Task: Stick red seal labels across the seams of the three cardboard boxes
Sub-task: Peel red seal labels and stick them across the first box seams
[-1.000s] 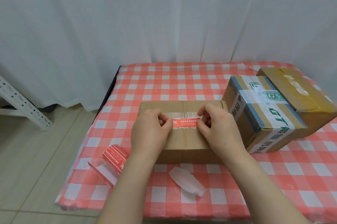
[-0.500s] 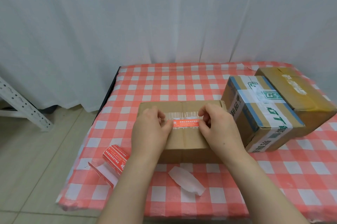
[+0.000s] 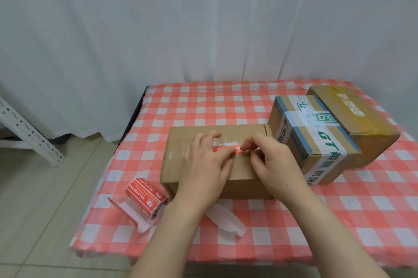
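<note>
Where it pinched before, left hand (image 3: 203, 165) now flattens red label (image 3: 222, 148).

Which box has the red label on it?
The plain brown box nearest the person; left hand and right hand touch its red label, others have none.

Free: we find bare checked tablecloth (image 3: 203, 106) at upper centre, behind the plain box (image 3: 178, 160), and at lower right. Blocked: taped box (image 3: 316, 142) and yellow box (image 3: 366, 124), side by side, at right; label roll (image 3: 144, 196) and backing strip (image 3: 226, 219) at lower left; curtain (image 3: 203, 29) behind.
</note>
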